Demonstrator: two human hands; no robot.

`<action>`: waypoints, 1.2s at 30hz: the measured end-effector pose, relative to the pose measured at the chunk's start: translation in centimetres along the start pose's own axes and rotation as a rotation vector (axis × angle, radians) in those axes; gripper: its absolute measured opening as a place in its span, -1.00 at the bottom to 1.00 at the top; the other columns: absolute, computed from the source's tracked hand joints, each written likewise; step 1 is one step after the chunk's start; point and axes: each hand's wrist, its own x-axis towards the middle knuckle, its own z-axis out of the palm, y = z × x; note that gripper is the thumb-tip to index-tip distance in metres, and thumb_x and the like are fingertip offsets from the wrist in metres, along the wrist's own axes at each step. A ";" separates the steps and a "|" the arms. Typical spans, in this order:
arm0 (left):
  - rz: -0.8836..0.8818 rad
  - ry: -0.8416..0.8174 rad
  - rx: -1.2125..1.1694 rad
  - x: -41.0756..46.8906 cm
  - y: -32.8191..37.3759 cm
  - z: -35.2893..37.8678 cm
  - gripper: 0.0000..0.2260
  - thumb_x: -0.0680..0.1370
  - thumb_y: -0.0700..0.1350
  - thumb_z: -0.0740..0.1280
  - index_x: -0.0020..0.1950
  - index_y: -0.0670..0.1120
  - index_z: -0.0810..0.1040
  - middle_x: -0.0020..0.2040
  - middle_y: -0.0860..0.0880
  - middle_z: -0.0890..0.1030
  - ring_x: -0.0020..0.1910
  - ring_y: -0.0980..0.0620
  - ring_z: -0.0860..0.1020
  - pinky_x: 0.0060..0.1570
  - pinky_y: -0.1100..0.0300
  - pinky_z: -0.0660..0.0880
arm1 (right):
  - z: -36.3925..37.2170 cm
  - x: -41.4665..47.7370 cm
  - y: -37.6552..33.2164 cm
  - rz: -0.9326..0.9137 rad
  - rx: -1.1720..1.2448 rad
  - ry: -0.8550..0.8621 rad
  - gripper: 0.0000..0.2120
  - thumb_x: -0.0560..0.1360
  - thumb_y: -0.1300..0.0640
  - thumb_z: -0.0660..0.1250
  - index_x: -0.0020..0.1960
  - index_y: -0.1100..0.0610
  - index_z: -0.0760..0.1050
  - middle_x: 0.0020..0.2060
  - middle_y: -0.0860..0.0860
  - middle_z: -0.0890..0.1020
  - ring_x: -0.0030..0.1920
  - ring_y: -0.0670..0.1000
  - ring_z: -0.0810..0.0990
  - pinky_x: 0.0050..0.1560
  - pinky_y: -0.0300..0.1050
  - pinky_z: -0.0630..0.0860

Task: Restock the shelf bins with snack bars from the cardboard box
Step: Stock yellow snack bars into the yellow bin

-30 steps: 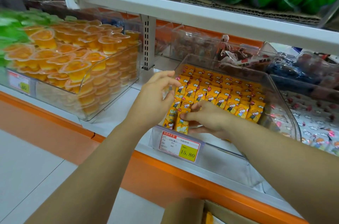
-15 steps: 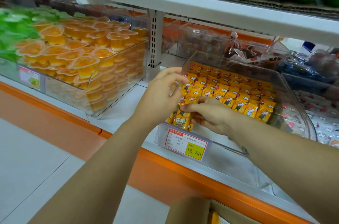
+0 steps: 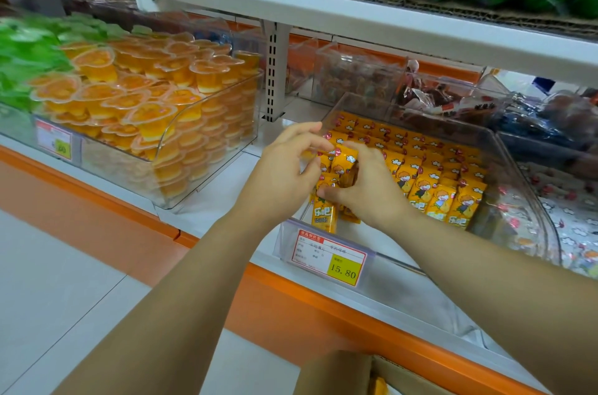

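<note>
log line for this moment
right hand: grips yellow snack bars | left hand: beside them, grip unclear | clear bin: partly filled

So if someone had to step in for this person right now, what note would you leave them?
Right hand: grips a small bundle of snack bars at the front-left corner of the clear bin.
Left hand: curved against the same bundle; whether it pinches is unclear.
Done: rows of bars fill the bin's back and right.
Left: seat this bundle in the corner gap, then probably fetch more from the cardboard box below the shelf.
</note>
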 end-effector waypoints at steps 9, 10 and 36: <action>0.011 -0.001 -0.014 0.0 -0.2 0.0 -0.77 0.55 -0.27 0.27 0.09 0.00 0.59 0.34 0.09 0.42 0.22 0.13 0.44 0.22 0.18 0.41 | -0.7 -0.1 0.2 -0.058 -0.061 0.139 -0.28 0.33 0.15 0.54 0.41 0.07 0.33 0.34 0.06 0.28 0.34 0.01 0.32 0.26 -0.33 0.24; 0.011 -0.001 -0.013 0.0 -0.2 0.0 -0.77 0.55 -0.27 0.27 0.09 0.00 0.59 0.34 0.09 0.42 0.23 0.13 0.44 0.23 0.17 0.41 | -0.7 -0.1 0.3 -0.059 -0.097 0.115 -0.31 0.35 0.13 0.53 0.41 0.08 0.35 0.34 0.07 0.30 0.35 0.03 0.32 0.28 -0.31 0.23; 0.017 0.001 0.056 0.1 0.0 -0.1 -0.78 0.56 -0.26 0.26 0.10 -0.01 0.59 0.34 0.11 0.42 0.18 0.23 0.41 0.13 0.38 0.33 | -3.0 -0.4 2.2 -0.028 -0.309 0.096 -0.62 0.50 0.11 0.38 0.30 0.11 0.48 0.24 0.06 0.55 -0.05 0.03 0.58 0.04 -0.17 0.41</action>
